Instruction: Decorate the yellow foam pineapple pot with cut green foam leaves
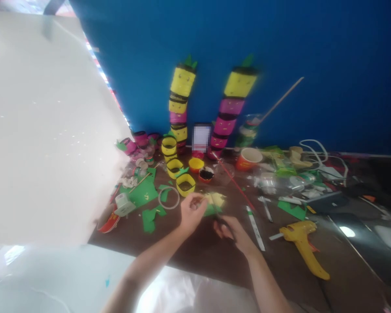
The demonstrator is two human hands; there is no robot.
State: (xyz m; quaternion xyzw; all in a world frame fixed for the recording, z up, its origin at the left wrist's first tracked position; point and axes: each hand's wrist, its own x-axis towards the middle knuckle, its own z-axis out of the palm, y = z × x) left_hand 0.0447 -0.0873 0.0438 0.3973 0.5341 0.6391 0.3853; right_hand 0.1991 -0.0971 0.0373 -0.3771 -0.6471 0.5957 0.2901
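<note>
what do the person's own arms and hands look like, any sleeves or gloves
Both the left hand and the right hand are ungloved, and the forearms show no sleeves. No watch or bracelet is visible; blur could hide a small ring. A whitish garment seems to show at the bottom edge.

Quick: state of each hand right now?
Left hand: fingers curled near the pale yellow paper-like piece; grip cannot be told.
Right hand: closed, holding slim dark-handled scissors.

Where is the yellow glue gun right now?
In the head view, the yellow glue gun lies at lower right on the dark table, with the white marker between it and the right hand.
</note>
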